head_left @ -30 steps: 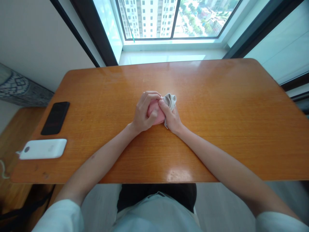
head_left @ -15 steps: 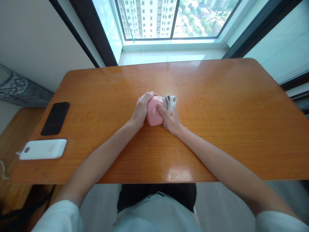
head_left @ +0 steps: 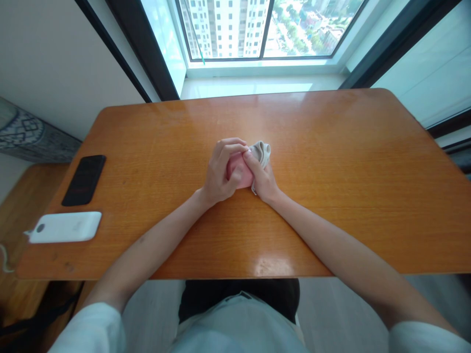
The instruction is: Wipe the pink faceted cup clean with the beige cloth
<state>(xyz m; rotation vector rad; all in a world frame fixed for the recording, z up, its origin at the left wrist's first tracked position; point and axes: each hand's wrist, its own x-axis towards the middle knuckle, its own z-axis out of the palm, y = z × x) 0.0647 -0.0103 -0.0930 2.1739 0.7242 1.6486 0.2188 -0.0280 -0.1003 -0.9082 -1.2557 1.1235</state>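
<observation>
Near the middle of the table, a small smooth pink box-like object point(head_left: 245, 178) is held up between my two hands; its exact kind is hard to tell. My left hand point(head_left: 221, 170) curls round its left side, fingers over the top and thumb across the front, covering much of it. A folded light-grey cloth point(head_left: 262, 153) is bunched in my right hand point(head_left: 263, 179), against the right side of the pink object. My right thumb lies near the object's upper edge, close to my left fingertips.
On the left of the wooden table point(head_left: 349, 196) lie a black phone point(head_left: 84, 180) and a white rounded device point(head_left: 66, 227) with a plug-like end. A window point(head_left: 261, 29) stands beyond the far edge.
My left hand has shifted its grip from the side to over the pink object, its thumb now in front. My right thumb has moved up. The cloth stays in my right hand.
</observation>
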